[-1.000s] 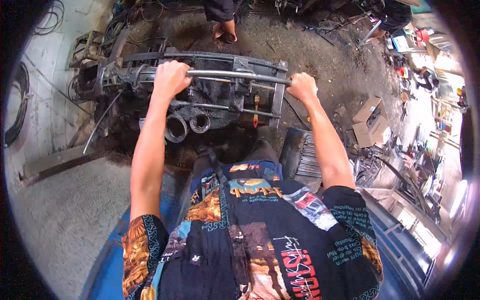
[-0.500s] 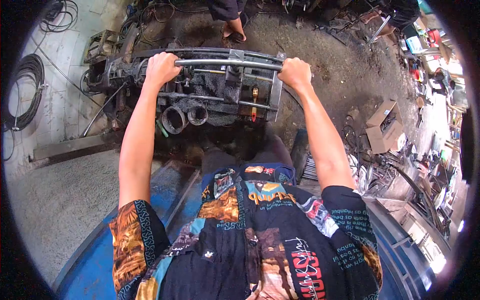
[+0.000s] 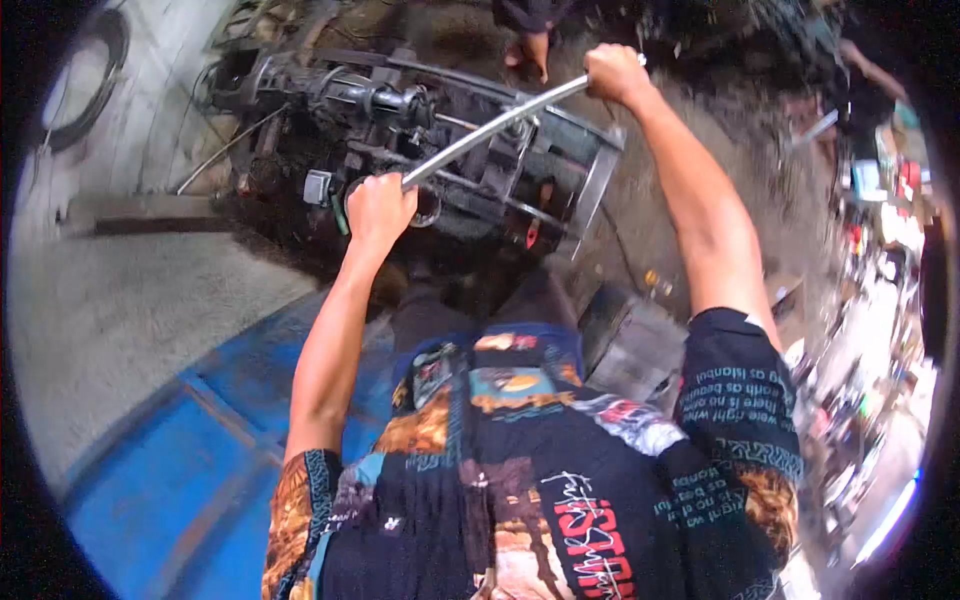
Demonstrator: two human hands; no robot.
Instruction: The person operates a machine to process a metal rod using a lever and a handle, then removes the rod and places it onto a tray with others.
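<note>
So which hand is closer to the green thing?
Left. The left hand is right beside the green thing, holding the bar; the right hand is farther away, up the bar.

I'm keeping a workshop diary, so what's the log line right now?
left hand: grips metal rod; right hand: grips same rod; rod: slanted over machine frame; contact with frame: cannot tell

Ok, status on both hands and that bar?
Left hand and right hand gripping metal bar. Bar slanted over machine frame. Possible obstruction: another person's foot beyond frame.
</note>
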